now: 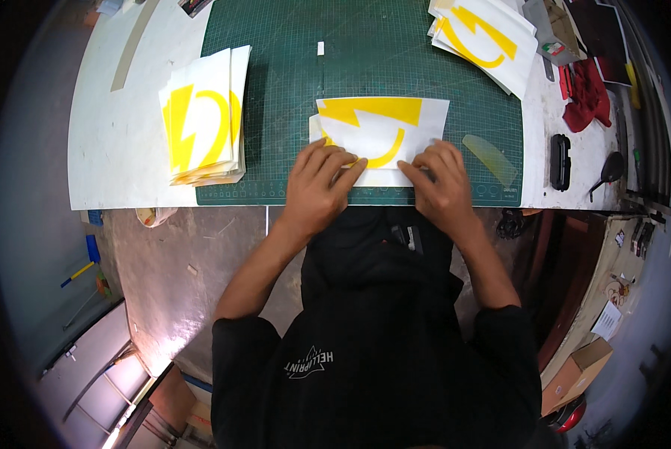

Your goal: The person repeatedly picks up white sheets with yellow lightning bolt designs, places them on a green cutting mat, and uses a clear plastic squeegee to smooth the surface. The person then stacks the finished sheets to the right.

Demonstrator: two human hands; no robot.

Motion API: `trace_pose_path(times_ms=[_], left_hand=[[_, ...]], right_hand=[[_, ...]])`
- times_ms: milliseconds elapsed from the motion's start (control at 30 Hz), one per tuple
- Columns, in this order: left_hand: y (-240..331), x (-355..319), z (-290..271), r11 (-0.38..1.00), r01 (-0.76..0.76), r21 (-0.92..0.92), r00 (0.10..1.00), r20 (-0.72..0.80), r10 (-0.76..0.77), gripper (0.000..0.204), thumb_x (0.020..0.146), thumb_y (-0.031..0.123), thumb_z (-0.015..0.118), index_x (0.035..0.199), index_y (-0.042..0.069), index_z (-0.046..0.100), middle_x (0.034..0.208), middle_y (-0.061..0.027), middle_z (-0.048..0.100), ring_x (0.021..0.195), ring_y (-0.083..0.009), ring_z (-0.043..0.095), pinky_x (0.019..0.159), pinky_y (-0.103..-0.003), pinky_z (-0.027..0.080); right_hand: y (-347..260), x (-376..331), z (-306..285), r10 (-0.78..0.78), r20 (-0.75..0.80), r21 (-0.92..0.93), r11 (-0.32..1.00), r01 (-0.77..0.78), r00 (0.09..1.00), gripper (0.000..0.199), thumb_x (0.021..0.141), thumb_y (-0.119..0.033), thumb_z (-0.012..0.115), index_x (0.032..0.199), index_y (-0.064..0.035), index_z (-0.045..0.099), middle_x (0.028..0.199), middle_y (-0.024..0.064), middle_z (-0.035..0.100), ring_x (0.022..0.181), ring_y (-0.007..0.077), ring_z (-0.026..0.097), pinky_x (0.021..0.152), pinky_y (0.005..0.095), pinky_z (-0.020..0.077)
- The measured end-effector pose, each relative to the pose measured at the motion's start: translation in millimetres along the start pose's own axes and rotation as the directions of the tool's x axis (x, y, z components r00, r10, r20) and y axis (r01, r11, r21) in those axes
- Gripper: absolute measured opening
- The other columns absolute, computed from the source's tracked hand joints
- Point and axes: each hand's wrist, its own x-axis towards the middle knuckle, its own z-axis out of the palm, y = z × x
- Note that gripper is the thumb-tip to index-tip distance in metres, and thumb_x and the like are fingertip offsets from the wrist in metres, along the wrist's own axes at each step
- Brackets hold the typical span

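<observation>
A white sheet with yellow shapes lies in front of me on the green cutting mat. My left hand grips its near left corner, thumb and fingers pressed together. At the near right corner, my right hand pinches the same sheet between thumb and curled fingers. Along the near edge, between the two thumbs, a pale strip shows below the yellow curve. Whether it is a folded part or another sheet underneath I cannot tell.
A stack of similar sheets sits on the left, overlapping the mat's edge. Another stack lies at the far right. Nearer on the right are a translucent curved piece, a black case and a red cloth.
</observation>
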Motion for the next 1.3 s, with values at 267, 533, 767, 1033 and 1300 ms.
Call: trace_pose_path(times_ms=[267,533,767,1033,1300], left_hand=[[31.0,-33.1,9.4,0.990,0.120,-0.071,0.993,0.013,-0.120,0.045,0.090,0.007,0.079,0.134,0.005,0.070,0.150,-0.0143,0.062,0.146,-0.0354,0.053,0.121,-0.052,0.042],[28.6,-34.7,11.6,0.987,0.130,-0.097,0.992,0.005,-0.130,0.047,0.089,0.008,0.081,0.135,0.006,0.070,0.149,-0.0131,0.064,0.144,-0.0348,0.055,0.121,-0.053,0.042],[27.2,-36.4,12.3,0.986,0.130,-0.103,0.992,0.011,-0.129,0.044,0.090,0.009,0.081,0.133,0.005,0.071,0.147,-0.0136,0.065,0.144,-0.0346,0.056,0.121,-0.053,0.043],[26.3,-35.7,11.3,0.989,0.129,-0.079,0.992,0.006,-0.129,0.042,0.091,0.016,0.080,0.131,0.005,0.072,0.144,-0.0108,0.067,0.140,-0.0318,0.059,0.120,-0.052,0.044],[16.0,-53.8,-11.0,0.979,0.202,0.025,0.974,0.099,-0.203,0.045,0.094,0.025,0.078,0.136,0.009,0.071,0.150,-0.0065,0.064,0.146,-0.0301,0.053,0.125,-0.058,0.031]], right_hand=[[-19.8,-29.3,5.1,0.034,-0.004,0.044,0.998,-0.034,0.999,0.040,0.086,-0.004,0.080,0.125,-0.0025,0.074,0.144,0.0120,0.067,0.141,0.0335,0.057,0.117,0.0559,0.0483],[-19.3,-30.5,4.1,0.021,-0.007,0.042,0.999,-0.021,1.000,0.036,0.085,-0.005,0.082,0.121,0.0002,0.075,0.141,0.0122,0.068,0.139,0.0356,0.059,0.114,0.0553,0.0513],[-19.7,-31.1,5.8,0.027,-0.014,0.042,0.999,-0.026,1.000,0.034,0.086,-0.005,0.082,0.119,0.0000,0.076,0.140,0.0121,0.069,0.138,0.0347,0.060,0.114,0.0546,0.0522],[-19.1,-28.6,4.1,0.035,-0.009,0.049,0.998,-0.034,0.999,0.035,0.085,-0.005,0.082,0.119,-0.0003,0.076,0.140,0.0117,0.069,0.138,0.0343,0.059,0.115,0.0549,0.0506],[-44.0,-8.4,9.3,0.042,0.063,-0.029,0.999,-0.040,0.997,0.036,0.092,-0.015,0.076,0.125,0.0006,0.072,0.150,0.0109,0.061,0.142,0.0332,0.055,0.122,0.0583,0.0390]])
